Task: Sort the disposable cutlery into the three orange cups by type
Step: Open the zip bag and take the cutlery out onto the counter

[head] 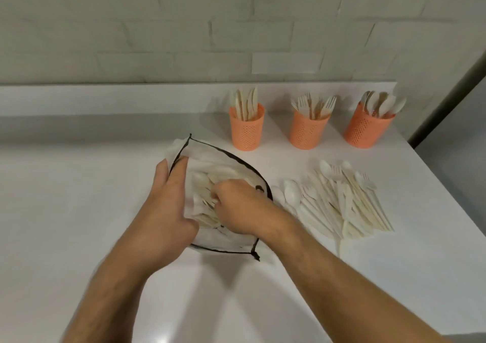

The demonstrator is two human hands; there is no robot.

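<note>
A white pouch (207, 156) with a black zipper rim lies open in the middle of the counter, with pale cutlery inside. My left hand (168, 198) grips the pouch's left edge and holds it open. My right hand (236, 206) is inside the pouch, fingers curled round a bunch of cutlery (205, 192). Three orange perforated cups stand at the back: the left cup (246, 129) holds knives, the middle cup (308, 129) forks, the right cup (366, 129) spoons. A loose pile of mixed cutlery (342, 200) lies to the right of the pouch.
The white counter (79, 211) ends at a pale brick wall behind the cups. Its right edge runs diagonally close to the loose pile and the spoon cup. A dark vertical strip (447, 106) stands at the far right.
</note>
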